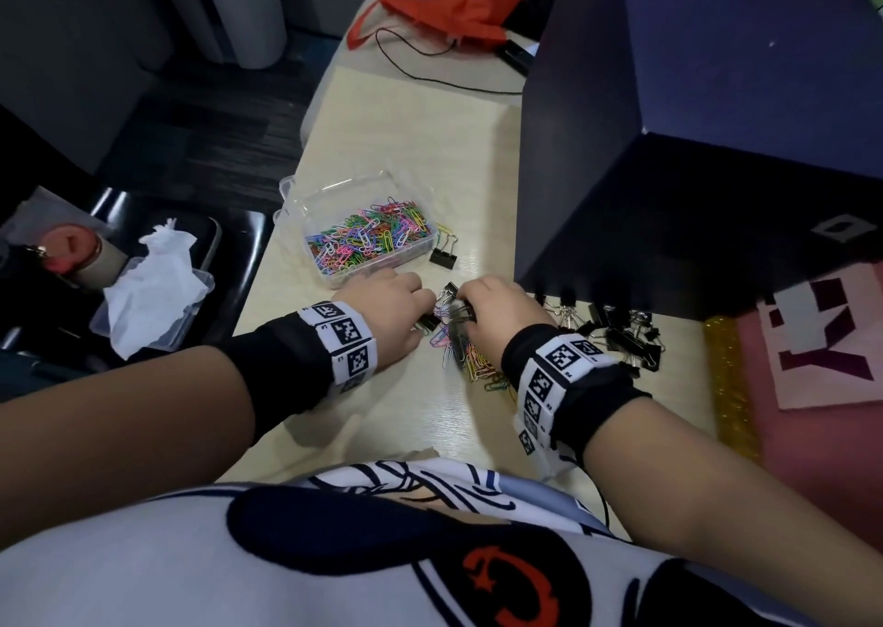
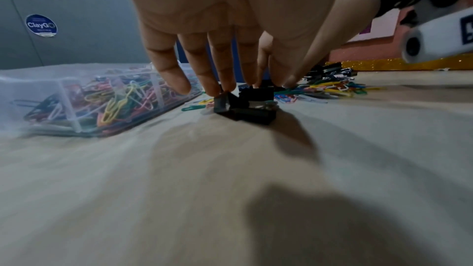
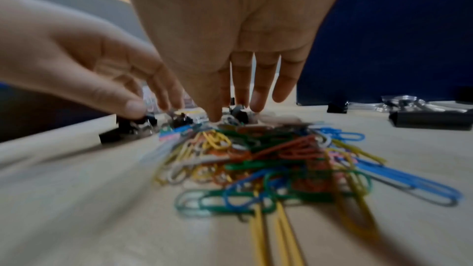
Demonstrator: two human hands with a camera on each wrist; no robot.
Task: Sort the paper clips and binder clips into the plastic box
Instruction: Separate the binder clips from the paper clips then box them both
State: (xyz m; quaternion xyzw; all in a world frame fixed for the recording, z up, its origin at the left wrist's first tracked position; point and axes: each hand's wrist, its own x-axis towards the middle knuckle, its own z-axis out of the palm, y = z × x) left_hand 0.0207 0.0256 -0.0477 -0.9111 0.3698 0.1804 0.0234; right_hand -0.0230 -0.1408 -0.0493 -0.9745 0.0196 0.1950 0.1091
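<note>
Both hands work at the mixed heap in the middle of the counter (image 1: pixel 382 416), close together, fingers pointing down into the pile. The left hand (image 1: pixel 387 313) has its fingertips (image 2: pixel 213 90) set on a small cluster of black binder clips (image 2: pixel 244 106), seemingly to draw them out from the coloured wire; whether it truly pinches one cannot be told. The right hand (image 1: pixel 501 313) reaches down just beside it with fingers extended onto the far edge of the loose paper clips (image 3: pixel 268 161); motion blur hides whether it grasps anything.

The plastic box (image 1: pixel 363 229) sits just beyond the left hand, lid off, one compartment already heaped with coloured paper clips, so each transfer is probably a short lift forward. One binder clip (image 1: pixel 443 251) stands alone against the box's right wall. More binder clips (image 1: pixel 616 335) lie strewn to the right, along the foot of the dark blue partition (image 1: pixel 669 148).

That partition closes off the right side, and the counter's left edge runs close by the box, dropping to a black chair (image 1: pixel 229 253). Open room lies mainly toward the person, on bare counter.
</note>
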